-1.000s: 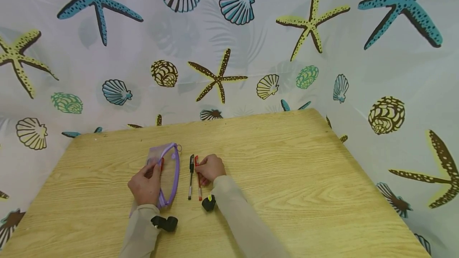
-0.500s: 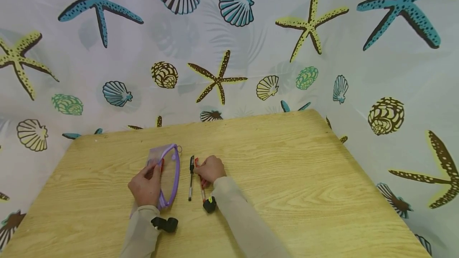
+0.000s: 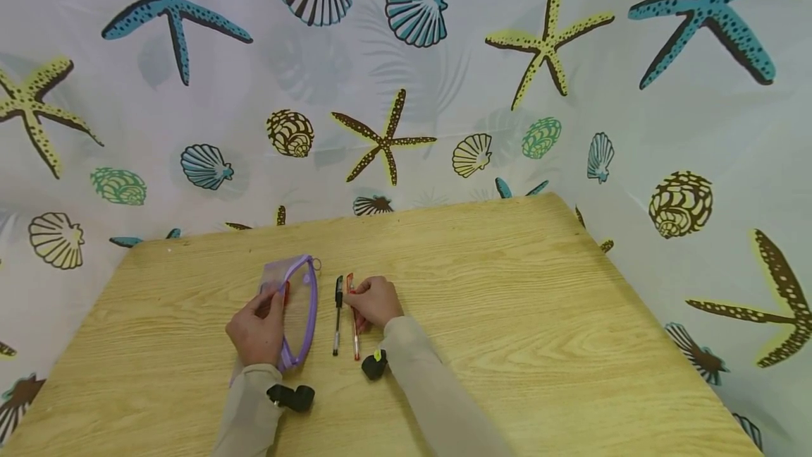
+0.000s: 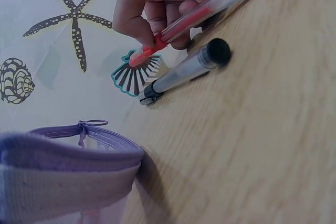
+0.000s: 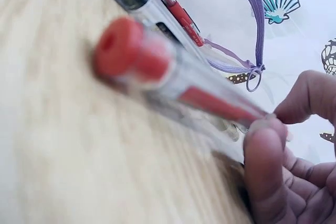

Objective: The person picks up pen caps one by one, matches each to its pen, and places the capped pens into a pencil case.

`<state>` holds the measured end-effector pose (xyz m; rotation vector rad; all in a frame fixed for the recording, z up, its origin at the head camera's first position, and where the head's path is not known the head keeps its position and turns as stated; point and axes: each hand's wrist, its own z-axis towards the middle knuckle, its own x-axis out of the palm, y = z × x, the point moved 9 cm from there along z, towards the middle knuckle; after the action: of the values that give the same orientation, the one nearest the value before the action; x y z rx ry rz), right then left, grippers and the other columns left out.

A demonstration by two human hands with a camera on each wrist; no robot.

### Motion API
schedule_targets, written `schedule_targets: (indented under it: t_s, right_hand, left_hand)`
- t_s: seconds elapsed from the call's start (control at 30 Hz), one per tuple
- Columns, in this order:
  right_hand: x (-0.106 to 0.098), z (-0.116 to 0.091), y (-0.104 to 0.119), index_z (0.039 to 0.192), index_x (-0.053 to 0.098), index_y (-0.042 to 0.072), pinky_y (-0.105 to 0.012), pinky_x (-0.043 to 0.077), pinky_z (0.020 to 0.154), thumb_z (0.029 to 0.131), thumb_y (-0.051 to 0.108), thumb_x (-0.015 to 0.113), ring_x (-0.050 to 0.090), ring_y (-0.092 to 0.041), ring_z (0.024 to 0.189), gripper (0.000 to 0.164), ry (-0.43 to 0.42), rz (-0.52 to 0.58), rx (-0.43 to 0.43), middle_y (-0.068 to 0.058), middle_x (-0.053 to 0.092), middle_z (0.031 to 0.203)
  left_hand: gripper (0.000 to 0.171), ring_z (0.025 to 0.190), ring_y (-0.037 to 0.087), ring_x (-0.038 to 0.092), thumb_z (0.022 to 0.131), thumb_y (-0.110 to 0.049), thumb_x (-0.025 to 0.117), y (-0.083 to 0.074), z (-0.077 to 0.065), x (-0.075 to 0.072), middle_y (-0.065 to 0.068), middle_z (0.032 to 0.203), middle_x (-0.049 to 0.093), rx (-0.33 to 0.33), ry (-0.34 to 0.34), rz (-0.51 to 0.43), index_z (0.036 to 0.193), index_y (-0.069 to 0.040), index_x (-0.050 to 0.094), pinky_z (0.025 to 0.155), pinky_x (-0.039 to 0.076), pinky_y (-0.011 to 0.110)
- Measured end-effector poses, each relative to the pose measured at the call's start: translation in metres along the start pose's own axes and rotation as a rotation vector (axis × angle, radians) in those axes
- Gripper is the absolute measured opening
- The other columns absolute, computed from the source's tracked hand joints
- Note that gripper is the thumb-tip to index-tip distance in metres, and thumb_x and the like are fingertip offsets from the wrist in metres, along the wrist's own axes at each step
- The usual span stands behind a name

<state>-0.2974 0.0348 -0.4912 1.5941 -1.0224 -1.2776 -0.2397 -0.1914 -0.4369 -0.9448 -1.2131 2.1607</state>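
My right hand [image 3: 376, 302] pinches a red pen [image 5: 210, 103] between thumb and fingertips. In the left wrist view that red pen [image 4: 197, 17] is tilted over the table, its capped end toward the back. Just left of it a black pen [image 3: 338, 316] lies on the wood. My left hand [image 3: 259, 326] pinches the edge of a clear pencil pouch with purple trim [image 3: 312, 309], its zipped mouth spread open. Inside the pouch a red-capped pen [image 5: 186, 22] shows through the mouth. The zipper's ring [image 4: 94, 123] hangs at the far end.
The wooden table [image 3: 507, 302] stretches away to the right of the hands. Behind it and on the right hangs a white curtain [image 3: 444, 111] printed with starfish and shells. A black wrist camera [image 3: 293, 396] sits on the left sleeve, another [image 3: 374, 365] by the right sleeve.
The red pen in my right hand has shifted slightly and swung back nearly parallel to the black pen. My left hand and the pouch have stayed in place.
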Motion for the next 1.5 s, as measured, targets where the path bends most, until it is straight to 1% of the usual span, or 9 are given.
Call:
schedule_targets:
  t_s: [0.17,0.37,0.47,0.67,1.03,1.17,1.3,1.5]
  right_hand:
    - [-0.0004,0.0000,-0.0014,0.093,0.057,0.004,-0.031,0.049,0.038,0.088,0.013,0.064,0.053,-0.013,0.033,0.013,0.005,0.047,-0.026,-0.007,0.061,0.052]
    - [-0.0003,0.0000,-0.0015,0.116,0.055,0.002,-0.031,0.048,0.037,0.090,0.010,0.061,0.051,-0.012,0.033,0.028,0.011,0.099,-0.048,-0.006,0.058,0.052]
    - [-0.0008,-0.0002,-0.0012,0.121,0.054,0.001,-0.030,0.048,0.038,0.090,0.009,0.059,0.051,-0.012,0.034,0.032,0.017,0.122,-0.049,-0.007,0.060,0.056]
    - [-0.0015,-0.0001,-0.0024,0.123,0.054,0.002,-0.029,0.049,0.039,0.090,0.006,0.058,0.053,-0.014,0.037,0.034,0.017,0.148,-0.046,-0.010,0.063,0.064]
    - [-0.0030,-0.0013,-0.0006,0.125,0.053,0.002,-0.030,0.050,0.040,0.091,0.006,0.057,0.054,-0.014,0.038,0.034,0.018,0.206,-0.064,-0.008,0.063,0.062]
    - [-0.0009,-0.0013,-0.0005,0.127,0.053,0.003,-0.031,0.051,0.042,0.093,0.007,0.059,0.054,-0.013,0.040,0.035,0.034,0.214,-0.064,-0.010,0.065,0.067]
    - [0.0022,-0.0012,0.0006,0.129,0.051,0.003,-0.032,0.052,0.043,0.094,0.008,0.060,0.055,-0.013,0.042,0.036,0.057,0.232,-0.064,-0.011,0.066,0.073]
    - [0.0056,-0.0008,0.0052,0.130,0.051,0.003,-0.033,0.052,0.045,0.093,0.008,0.062,0.057,-0.014,0.043,0.038,0.065,0.247,-0.069,-0.011,0.066,0.073]
  left_hand:
    - [0.020,0.062,-0.022,0.048,0.087,-0.012,0.071,0.0021,-0.0009,-0.0001,0.018,0.092,0.072,-0.008,-0.002,0.000,0.101,0.001,0.075,0.059,0.038,0.001]
    - [0.020,0.062,-0.022,0.048,0.087,-0.012,0.071,0.0007,-0.0016,-0.0008,0.019,0.090,0.072,0.002,-0.005,0.001,0.101,0.002,0.075,0.059,0.038,0.001]
    - [0.019,0.061,-0.021,0.047,0.087,-0.013,0.071,-0.0001,-0.0013,-0.0008,0.019,0.088,0.072,0.003,-0.005,0.010,0.100,0.001,0.075,0.059,0.037,0.001]
    - [0.020,0.061,-0.021,0.047,0.087,-0.013,0.071,0.0005,-0.0010,-0.0007,0.019,0.088,0.072,-0.005,0.000,0.016,0.100,0.001,0.075,0.059,0.037,0.001]
    - [0.019,0.061,-0.022,0.047,0.087,-0.011,0.071,-0.0017,-0.0002,-0.0010,0.021,0.087,0.072,0.008,-0.005,0.000,0.099,0.003,0.075,0.058,0.038,0.001]
    - [0.019,0.061,-0.022,0.048,0.087,-0.010,0.071,-0.0018,-0.0003,-0.0011,0.021,0.088,0.072,0.010,-0.005,-0.011,0.099,0.003,0.075,0.059,0.038,0.001]
    - [0.018,0.061,-0.022,0.047,0.087,-0.011,0.071,-0.0012,-0.0002,-0.0006,0.020,0.086,0.072,0.013,-0.004,-0.003,0.098,0.003,0.075,0.058,0.038,0.002]
    - [0.018,0.060,-0.021,0.047,0.087,-0.013,0.070,0.0001,0.0000,0.0001,0.019,0.084,0.072,0.006,0.000,0.009,0.096,0.002,0.076,0.058,0.037,0.002]
